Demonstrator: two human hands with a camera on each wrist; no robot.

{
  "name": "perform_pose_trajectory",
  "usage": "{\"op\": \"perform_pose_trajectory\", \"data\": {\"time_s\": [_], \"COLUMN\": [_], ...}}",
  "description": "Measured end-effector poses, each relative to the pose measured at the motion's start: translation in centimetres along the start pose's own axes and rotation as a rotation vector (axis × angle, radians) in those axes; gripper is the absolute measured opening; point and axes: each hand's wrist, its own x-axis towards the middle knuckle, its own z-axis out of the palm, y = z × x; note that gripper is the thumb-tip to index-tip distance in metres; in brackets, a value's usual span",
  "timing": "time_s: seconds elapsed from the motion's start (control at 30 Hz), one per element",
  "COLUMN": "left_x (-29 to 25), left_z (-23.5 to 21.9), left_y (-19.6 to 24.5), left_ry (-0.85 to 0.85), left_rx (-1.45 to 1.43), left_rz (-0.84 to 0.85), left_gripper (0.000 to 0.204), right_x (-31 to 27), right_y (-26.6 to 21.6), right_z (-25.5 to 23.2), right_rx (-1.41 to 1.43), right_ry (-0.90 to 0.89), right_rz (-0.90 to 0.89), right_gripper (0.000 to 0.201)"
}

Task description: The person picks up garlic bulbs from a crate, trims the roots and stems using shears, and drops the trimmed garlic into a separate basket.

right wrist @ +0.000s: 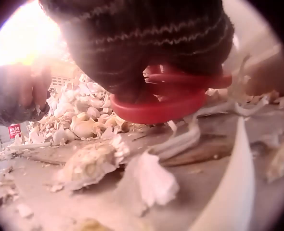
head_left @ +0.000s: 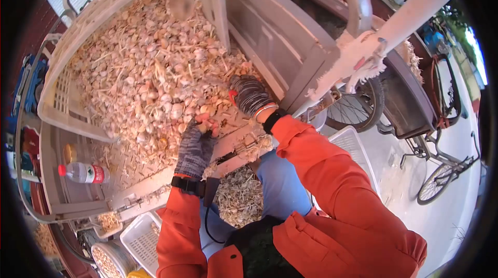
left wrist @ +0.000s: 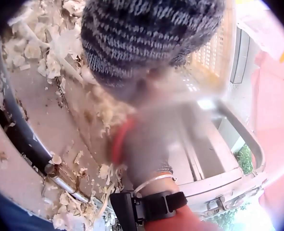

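Observation:
A heap of garlic (head_left: 155, 75) with dry skins and stalks covers the tray bed. My left hand (head_left: 196, 151), in a grey knit glove with bare fingertips, is at the heap's near edge, fingers bent; whether they pinch a clove is hidden. The glove (left wrist: 151, 38) fills the top of the left wrist view. My right hand (head_left: 250, 95), also gloved, lies to the right and grips a tool by its red handles (right wrist: 161, 108), fingers through the loops. Its blades are hidden. Loose skins (right wrist: 156, 183) and a stalk lie below the handles in the right wrist view.
A plastic bottle (head_left: 85, 172) with a red cap lies left of the heap. Crate walls (head_left: 67, 91) flank the heap. A metal post (head_left: 415, 11) rises at right. Below are a white basket (head_left: 142, 241), a bucket (head_left: 111, 260) and trimmings (head_left: 238, 197) between the knees.

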Motion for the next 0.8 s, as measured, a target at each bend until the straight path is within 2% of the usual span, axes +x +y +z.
{"op": "perform_pose_trajectory", "data": {"time_s": [0.07,0.1,0.13,0.17,0.2,0.23,0.27,0.3,0.33,0.37,0.4,0.43,0.47,0.53,0.57,0.6,0.67,0.7,0.73,0.8], "left_x": [-0.2,1.4,2.3,2.8,2.7,2.3,2.1,2.3,2.5,1.8,0.7,-0.7,-2.2,-4.4,-4.0,-5.5,-9.8,-10.7,-11.5,-12.6], "left_z": [0.7,-1.1,-1.8,-1.9,-2.2,-2.1,-1.6,-0.8,-0.5,0.1,0.0,-0.1,-0.1,-0.4,-4.4,-3.6,-1.5,-2.3,-3.3,-4.6], "left_y": [-0.4,-1.1,-1.8,-2.4,-2.1,-1.8,-2.3,-3.1,-4.0,-4.4,-4.0,-4.0,-3.5,-3.2,-3.4,-2.9,-1.6,-1.3,-1.0,-0.6], "left_ry": [0.0,-0.142,-0.128,-0.14,-0.109,-0.116,-0.049,0.01,-0.01,-0.136,-0.246,-0.224,-0.218,-0.062,-0.22,-0.222,0.03,0.047,0.048,-0.133], "left_rx": [-0.01,0.021,0.065,0.072,0.101,0.125,0.147,0.154,0.145,0.182,0.233,0.181,0.188,0.06,0.012,0.016,0.161,0.234,0.238,0.137], "left_rz": [0.004,-0.029,0.004,-0.024,-0.036,-0.051,-0.075,-0.097,-0.094,-0.067,-0.039,-0.048,-0.04,-0.168,-0.182,-0.171,-0.218,-0.186,-0.181,-0.353], "left_gripper": [0.016,0.014,0.015,0.017,0.02,0.02,0.02,0.021,0.021,0.024,0.027,0.03,0.03,0.028,0.02,0.02,0.014,0.016,0.016,0.019], "right_x": [0.7,-0.2,0.9,0.3,0.0,-1.3,-2.5,-3.9,-4.9,-5.7,-6.7,-7.5,-8.6,-10.9,-11.1,-11.6,-13.0,-13.3,-14.0,-15.6], "right_y": [2.2,0.5,2.2,-0.3,-1.3,-2.3,-3.5,-5.6,-7.0,-7.1,-7.3,-7.7,-8.1,-8.2,-8.8,-9.5,-11.3,-11.6,-11.9,-12.1], "right_z": [2.7,0.1,2.6,-0.7,-1.1,-1.4,-1.7,-3.4,-4.4,-3.9,-2.6,-1.4,-1.2,-1.5,-0.7,-1.4,-3.2,-3.1,-2.8,-2.4], "right_rx": [-0.098,0.031,0.069,0.036,0.047,0.24,0.237,0.382,0.529,0.524,0.675,0.828,0.838,0.57,0.767,0.768,0.48,0.673,0.676,0.536], "right_ry": [0.109,0.088,0.009,-0.134,-0.09,0.081,0.091,0.043,-0.005,0.003,-0.015,-0.04,-0.043,-0.004,-0.129,-0.128,-0.201,-0.314,-0.312,-0.212], "right_rz": [-0.145,-0.09,-0.044,0.141,0.203,0.158,0.16,0.19,0.218,0.211,0.251,0.289,0.282,-0.13,0.048,0.035,-0.144,-0.046,-0.052,-0.291], "right_gripper": [0.013,0.018,0.027,0.033,0.036,0.041,0.041,0.04,0.04,0.04,0.039,0.038,0.038,0.03,0.032,0.032,0.034,0.038,0.038,0.034]}}
